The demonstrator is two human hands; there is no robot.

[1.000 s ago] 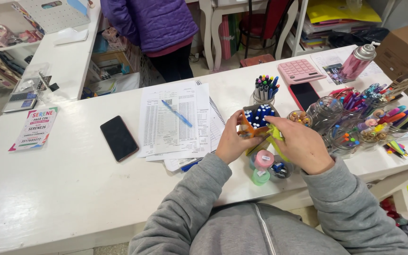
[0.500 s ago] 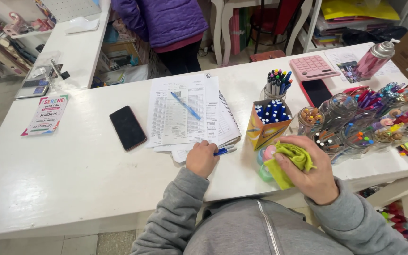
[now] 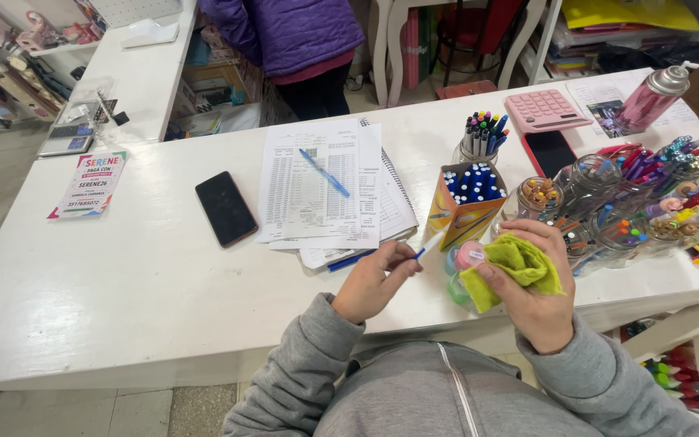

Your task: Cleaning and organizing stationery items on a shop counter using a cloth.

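Note:
My left hand [image 3: 374, 279] pinches a white pen with a blue tip [image 3: 426, 247] at the near edge of the white table [image 3: 123, 283]. My right hand [image 3: 535, 291] grips a yellow-green cloth [image 3: 515, 267] over a small pink-and-green container [image 3: 464, 263]. An orange box of blue-capped pens [image 3: 467, 198] stands just behind both hands.
A stack of printed papers [image 3: 325, 190] with a blue pen [image 3: 324, 172] on top lies beside a black phone [image 3: 226, 208]. Jars of pens and beads [image 3: 608, 210], a pen cup [image 3: 479, 137], a pink calculator [image 3: 545, 109] and a spray bottle [image 3: 649, 97] crowd the right. A person in purple [image 3: 293, 40] stands beyond.
My left hand let go of the orange box, dropped to the table edge and picked up the white pen. My right hand pulled back with the cloth.

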